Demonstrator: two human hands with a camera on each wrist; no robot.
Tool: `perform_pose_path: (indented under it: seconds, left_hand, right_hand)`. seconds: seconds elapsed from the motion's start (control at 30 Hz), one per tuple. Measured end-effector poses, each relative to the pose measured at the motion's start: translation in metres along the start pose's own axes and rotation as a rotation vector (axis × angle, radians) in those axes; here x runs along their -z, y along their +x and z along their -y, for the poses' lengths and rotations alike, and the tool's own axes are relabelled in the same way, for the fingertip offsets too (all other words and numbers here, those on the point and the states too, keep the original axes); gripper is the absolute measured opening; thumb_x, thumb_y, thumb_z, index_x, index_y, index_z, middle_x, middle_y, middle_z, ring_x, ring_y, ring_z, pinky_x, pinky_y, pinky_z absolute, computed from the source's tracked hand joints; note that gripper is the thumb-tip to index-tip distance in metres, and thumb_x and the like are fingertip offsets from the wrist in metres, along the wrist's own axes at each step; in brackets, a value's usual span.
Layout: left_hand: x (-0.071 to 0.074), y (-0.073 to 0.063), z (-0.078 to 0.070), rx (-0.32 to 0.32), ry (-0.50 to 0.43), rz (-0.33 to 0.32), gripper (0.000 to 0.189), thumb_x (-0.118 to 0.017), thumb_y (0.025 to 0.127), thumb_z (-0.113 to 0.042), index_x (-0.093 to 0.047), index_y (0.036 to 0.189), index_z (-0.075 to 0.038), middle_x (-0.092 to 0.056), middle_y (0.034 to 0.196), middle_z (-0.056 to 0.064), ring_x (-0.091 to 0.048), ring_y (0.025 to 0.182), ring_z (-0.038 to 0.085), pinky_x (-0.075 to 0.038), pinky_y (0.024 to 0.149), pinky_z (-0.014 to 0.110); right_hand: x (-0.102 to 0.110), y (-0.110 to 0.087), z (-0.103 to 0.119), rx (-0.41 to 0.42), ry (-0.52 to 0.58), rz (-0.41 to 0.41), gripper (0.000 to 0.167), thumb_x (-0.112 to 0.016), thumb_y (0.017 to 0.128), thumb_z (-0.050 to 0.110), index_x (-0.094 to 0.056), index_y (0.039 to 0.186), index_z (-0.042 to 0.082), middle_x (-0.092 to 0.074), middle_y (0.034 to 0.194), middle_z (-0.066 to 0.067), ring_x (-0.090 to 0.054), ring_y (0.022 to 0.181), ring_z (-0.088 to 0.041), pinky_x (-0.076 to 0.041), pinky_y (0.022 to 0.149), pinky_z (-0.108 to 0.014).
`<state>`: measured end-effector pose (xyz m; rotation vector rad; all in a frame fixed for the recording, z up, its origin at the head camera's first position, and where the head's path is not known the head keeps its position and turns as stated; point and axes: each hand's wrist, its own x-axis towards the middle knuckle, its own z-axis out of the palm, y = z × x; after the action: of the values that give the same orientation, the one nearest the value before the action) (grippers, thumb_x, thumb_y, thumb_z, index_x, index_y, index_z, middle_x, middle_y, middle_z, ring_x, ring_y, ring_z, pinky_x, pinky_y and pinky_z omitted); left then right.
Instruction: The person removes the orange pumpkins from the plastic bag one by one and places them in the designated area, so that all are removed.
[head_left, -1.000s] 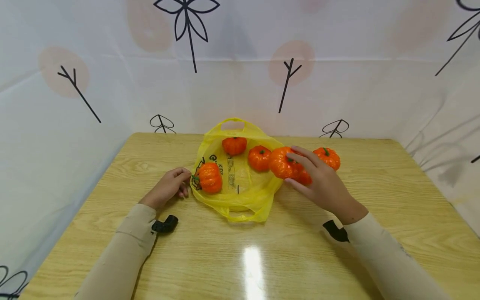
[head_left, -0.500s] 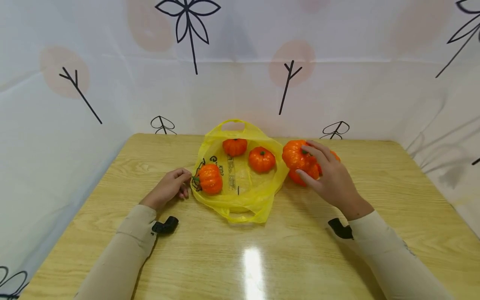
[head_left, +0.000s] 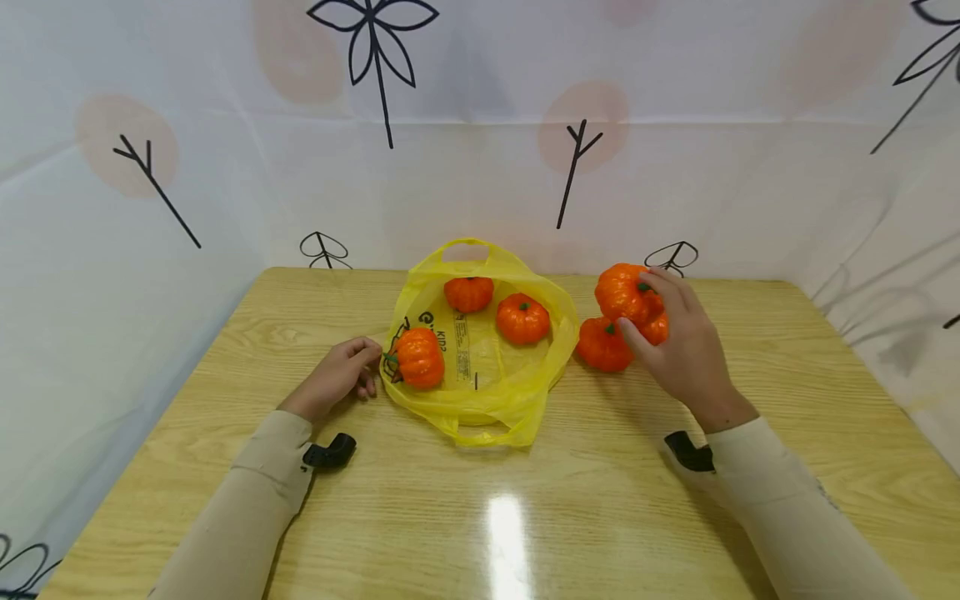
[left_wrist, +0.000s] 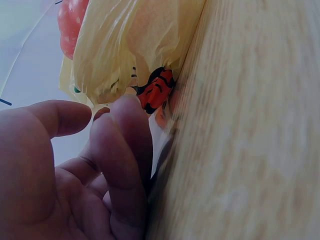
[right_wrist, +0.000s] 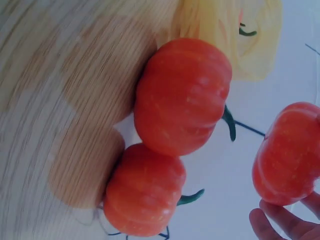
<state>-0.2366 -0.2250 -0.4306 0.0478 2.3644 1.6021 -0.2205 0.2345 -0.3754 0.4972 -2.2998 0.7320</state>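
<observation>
Wooden table point(head_left: 420, 517) under a yellow bag point(head_left: 495, 408). At the bag's nine o'clock, the left hand point(head_left: 336, 379) curls, pinching or not I cannot tell; at three, the right hand point(head_left: 684, 358) grips a raised pumpkin point(head_left: 618, 292). Two table pumpkins point(head_left: 603, 348) sit nearby; three bagged pumpkins point(head_left: 523, 318).

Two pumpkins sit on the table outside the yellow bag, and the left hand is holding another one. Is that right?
Not quite: the left hand isn't holding that pumpkin; the right hand is, as the head view shows. Two pumpkins do sit on the table outside the yellow bag.
</observation>
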Motion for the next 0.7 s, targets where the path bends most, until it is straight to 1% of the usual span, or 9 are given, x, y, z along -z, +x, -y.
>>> perform_pose_path:
  seconds: [0.23, 0.37, 0.57, 0.7]
  left_hand:
    - [0.0, 0.0, 0.004, -0.001, -0.003, -0.008, 0.034, -0.042, 0.108, -0.037, -0.057, 0.115, -0.007, -0.058, 0.083, 0.007, -0.059, 0.065, 0.016, -0.054, 0.059, 0.025]
    - [0.0, 0.0, 0.004, -0.002, 0.014, 0.001, 0.034, -0.042, 0.108, -0.036, -0.056, 0.114, -0.006, -0.058, 0.084, 0.007, -0.059, 0.065, 0.015, -0.054, 0.059, 0.025]
    - [0.001, 0.002, 0.004, -0.005, 0.005, -0.003, 0.034, -0.043, 0.108, -0.037, -0.057, 0.113, -0.007, -0.058, 0.087, 0.008, -0.06, 0.065, 0.016, -0.054, 0.06, 0.025]
    - [0.002, 0.001, 0.002, -0.002, 0.014, -0.003, 0.034, -0.043, 0.108, -0.037, -0.057, 0.114, -0.006, -0.058, 0.088, 0.009, -0.059, 0.065, 0.016, -0.054, 0.059, 0.026]
  right_hand:
    - [0.002, 0.001, -0.007, -0.066, -0.016, 0.005, 0.062, -0.074, 0.087, 0.01, -0.048, 0.142, 0.0, -0.046, 0.148, -0.022, -0.047, 0.134, -0.046, -0.043, 0.101, -0.067]
    - [0.005, 0.0, -0.012, -0.091, -0.019, 0.006, 0.061, -0.073, 0.088, 0.01, -0.047, 0.143, 0.001, -0.045, 0.148, -0.022, -0.047, 0.132, -0.047, -0.043, 0.1, -0.067]
    - [0.009, 0.0, -0.021, -0.123, -0.042, -0.005, 0.062, -0.071, 0.089, 0.011, -0.045, 0.145, 0.002, -0.043, 0.148, -0.025, -0.045, 0.133, -0.048, -0.042, 0.099, -0.069]
    - [0.012, 0.001, -0.026, -0.159, -0.053, 0.008, 0.061, -0.07, 0.091, 0.013, -0.044, 0.145, 0.002, -0.042, 0.148, -0.025, -0.044, 0.132, -0.049, -0.041, 0.1, -0.07]
